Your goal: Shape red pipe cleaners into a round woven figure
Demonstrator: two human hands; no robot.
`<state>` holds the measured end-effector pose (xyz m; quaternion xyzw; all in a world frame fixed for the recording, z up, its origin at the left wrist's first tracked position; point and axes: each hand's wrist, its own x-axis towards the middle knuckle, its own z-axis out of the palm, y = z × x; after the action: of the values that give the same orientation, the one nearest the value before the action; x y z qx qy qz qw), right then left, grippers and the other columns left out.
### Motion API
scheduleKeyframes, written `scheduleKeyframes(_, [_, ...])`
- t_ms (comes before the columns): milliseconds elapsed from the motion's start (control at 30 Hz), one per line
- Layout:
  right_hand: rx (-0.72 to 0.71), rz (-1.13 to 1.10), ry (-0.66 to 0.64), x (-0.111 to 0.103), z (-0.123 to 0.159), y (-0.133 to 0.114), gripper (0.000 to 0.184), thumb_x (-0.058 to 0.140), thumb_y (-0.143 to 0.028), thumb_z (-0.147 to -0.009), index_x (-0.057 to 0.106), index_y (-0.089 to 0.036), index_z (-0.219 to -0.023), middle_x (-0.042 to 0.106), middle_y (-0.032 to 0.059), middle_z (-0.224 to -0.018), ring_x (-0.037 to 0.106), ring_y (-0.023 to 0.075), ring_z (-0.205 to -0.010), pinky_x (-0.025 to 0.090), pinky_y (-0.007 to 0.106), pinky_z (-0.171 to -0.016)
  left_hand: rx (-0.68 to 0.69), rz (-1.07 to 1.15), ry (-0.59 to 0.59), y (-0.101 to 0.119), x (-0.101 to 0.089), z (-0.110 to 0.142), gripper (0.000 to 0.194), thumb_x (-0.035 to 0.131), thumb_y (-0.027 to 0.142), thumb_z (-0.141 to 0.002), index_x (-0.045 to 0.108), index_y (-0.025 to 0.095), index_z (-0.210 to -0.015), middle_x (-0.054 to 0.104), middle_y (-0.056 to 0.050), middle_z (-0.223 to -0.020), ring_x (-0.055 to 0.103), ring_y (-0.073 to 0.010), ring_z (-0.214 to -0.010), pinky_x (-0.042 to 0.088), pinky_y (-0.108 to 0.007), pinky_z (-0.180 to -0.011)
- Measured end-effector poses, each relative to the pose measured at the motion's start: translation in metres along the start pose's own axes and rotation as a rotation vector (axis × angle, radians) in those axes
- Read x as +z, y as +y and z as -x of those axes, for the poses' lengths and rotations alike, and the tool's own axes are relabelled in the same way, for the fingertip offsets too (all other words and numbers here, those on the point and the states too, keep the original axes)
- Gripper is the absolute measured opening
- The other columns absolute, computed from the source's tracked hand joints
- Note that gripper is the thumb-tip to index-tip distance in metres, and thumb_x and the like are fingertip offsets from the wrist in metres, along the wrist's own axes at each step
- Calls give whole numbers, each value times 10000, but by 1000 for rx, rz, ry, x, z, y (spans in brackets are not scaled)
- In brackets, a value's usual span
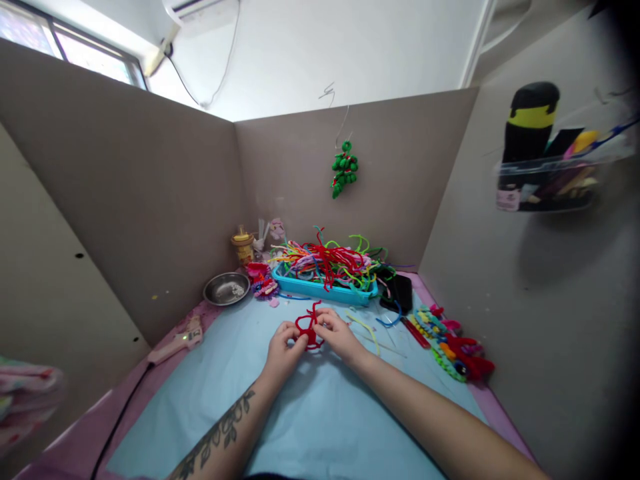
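Observation:
Both hands meet over the middle of the blue table cover, on a red pipe cleaner bent into loops. My left hand pinches its left side between thumb and fingers. On the other side my right hand is closed around the upper right part, with a short red end sticking up above the fingers. The fingertips hide part of the shape. Just beyond my right hand lie a yellow-green pipe cleaner and a blue one.
Behind the hands stands a turquoise tray heaped with coloured pipe cleaners. A metal bowl and a corded glue gun lie left. To the right are a phone, a red-handled tool and finished pipe-cleaner pieces. Grey partitions surround the table.

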<state>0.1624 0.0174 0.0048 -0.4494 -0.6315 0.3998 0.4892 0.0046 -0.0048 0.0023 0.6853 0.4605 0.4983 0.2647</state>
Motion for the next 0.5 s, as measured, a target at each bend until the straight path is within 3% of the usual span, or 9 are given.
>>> scheduleKeyframes(333, [10, -2, -38, 2, -2, 8, 206, 561, -340, -729, 579, -184, -595, 517, 69, -1053, 481, 219, -1040, 341, 342, -919, -21, 18, -11, 1, 0, 0, 232, 556, 291, -743, 524, 169, -549, 487, -15, -714, 508, -149, -698, 415, -257, -641])
scheduleKeyframes(500, [0, -52, 2, 2, -1, 5, 282, 542, -402, -747, 556, -181, -573, 514, 72, -1052, 465, 227, -1061, 323, 347, -935, 1, -13, 24, -7, -1, 1, 168, 543, 335, -774, 596, 176, -779, 542, -38, -803, 522, -167, -742, 418, -284, -666])
